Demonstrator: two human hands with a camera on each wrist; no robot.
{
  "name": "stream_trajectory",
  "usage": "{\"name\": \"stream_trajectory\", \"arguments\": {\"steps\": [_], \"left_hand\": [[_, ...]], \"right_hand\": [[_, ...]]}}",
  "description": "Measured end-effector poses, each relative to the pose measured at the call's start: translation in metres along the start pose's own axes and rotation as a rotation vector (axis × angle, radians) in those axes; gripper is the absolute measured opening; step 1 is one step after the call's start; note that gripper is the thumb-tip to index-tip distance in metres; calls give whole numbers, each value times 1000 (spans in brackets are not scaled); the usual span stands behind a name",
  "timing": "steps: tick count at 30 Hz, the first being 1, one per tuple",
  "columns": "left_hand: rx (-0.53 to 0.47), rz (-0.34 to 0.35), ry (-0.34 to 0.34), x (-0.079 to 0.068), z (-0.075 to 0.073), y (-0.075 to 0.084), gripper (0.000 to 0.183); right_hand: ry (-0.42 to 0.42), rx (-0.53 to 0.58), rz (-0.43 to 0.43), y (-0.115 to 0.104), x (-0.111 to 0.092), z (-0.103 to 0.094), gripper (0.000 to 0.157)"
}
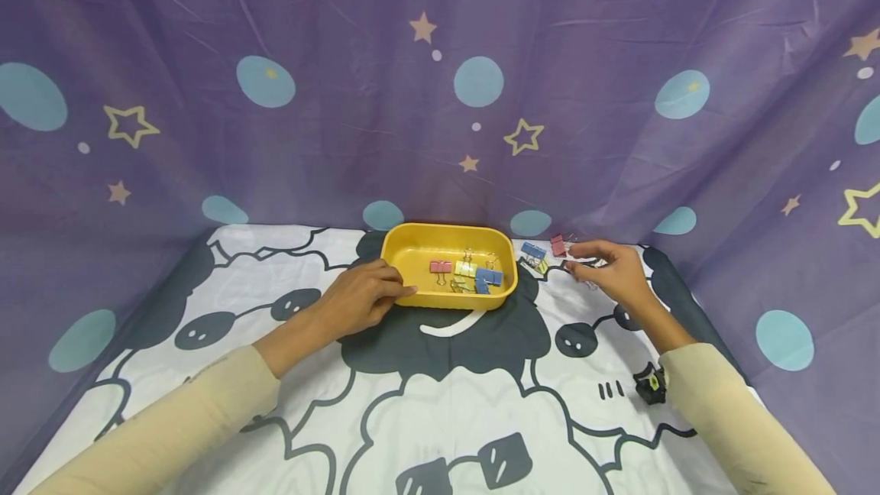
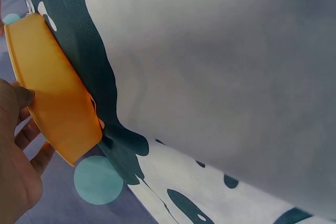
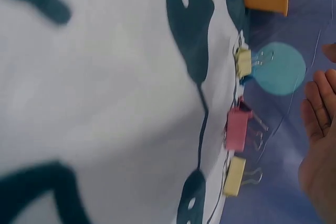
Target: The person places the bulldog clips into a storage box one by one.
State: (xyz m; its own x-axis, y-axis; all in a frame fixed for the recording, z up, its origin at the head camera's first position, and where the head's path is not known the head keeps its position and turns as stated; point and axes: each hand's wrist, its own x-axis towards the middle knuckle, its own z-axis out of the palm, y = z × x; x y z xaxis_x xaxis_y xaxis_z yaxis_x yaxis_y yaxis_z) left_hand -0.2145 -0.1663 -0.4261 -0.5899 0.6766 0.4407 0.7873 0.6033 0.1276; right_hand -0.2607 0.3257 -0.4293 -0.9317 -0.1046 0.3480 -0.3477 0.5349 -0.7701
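A yellow tray (image 1: 447,231) stands at the back of the cloth with several binder clips (image 1: 466,269) inside, pink, yellow and blue. My left hand (image 1: 364,295) holds its left end, the thumb at the rim; the left wrist view shows the hand at the tray wall (image 2: 58,93). Right of the tray lie a blue binder clip (image 1: 533,251) and a red-pink binder clip (image 1: 558,245). My right hand (image 1: 608,270) is beside them, fingers extended and holding nothing visible. Its fingers are apart from the pink clip (image 3: 237,129) and a yellow binder clip (image 3: 234,176) in the right wrist view.
A white cloth (image 1: 289,373) with dark sheep drawings covers the table. Purple curtains (image 1: 344,98) with stars and dots rise behind and along both sides. Another yellow clip (image 3: 243,62) lies nearer the tray. A small dark object (image 1: 650,383) is beside the right sleeve.
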Motion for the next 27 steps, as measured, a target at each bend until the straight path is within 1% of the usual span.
{"name": "stream_trajectory", "arguments": {"steps": [9,12,16,20,24,27], "left_hand": [[3,-7,-7,0,-1,1,35],[7,-9,-10,0,-1,1,35],[5,-5,-8,-1,0,1,34],[-1,0,0,-1,0,0,33],[-2,4,4,-1,1,0,34],[-3,6,7,-1,1,-1,35]], "right_hand": [[36,-93,27,18,-4,-20,29],[42,-100,33,23,-5,-24,30],[65,-114,39,29,-6,-28,26],[87,-150,47,35,-8,-33,23],[55,-240,61,43,-9,-39,23],[-23,-324,66,49,-9,-42,26]]}}
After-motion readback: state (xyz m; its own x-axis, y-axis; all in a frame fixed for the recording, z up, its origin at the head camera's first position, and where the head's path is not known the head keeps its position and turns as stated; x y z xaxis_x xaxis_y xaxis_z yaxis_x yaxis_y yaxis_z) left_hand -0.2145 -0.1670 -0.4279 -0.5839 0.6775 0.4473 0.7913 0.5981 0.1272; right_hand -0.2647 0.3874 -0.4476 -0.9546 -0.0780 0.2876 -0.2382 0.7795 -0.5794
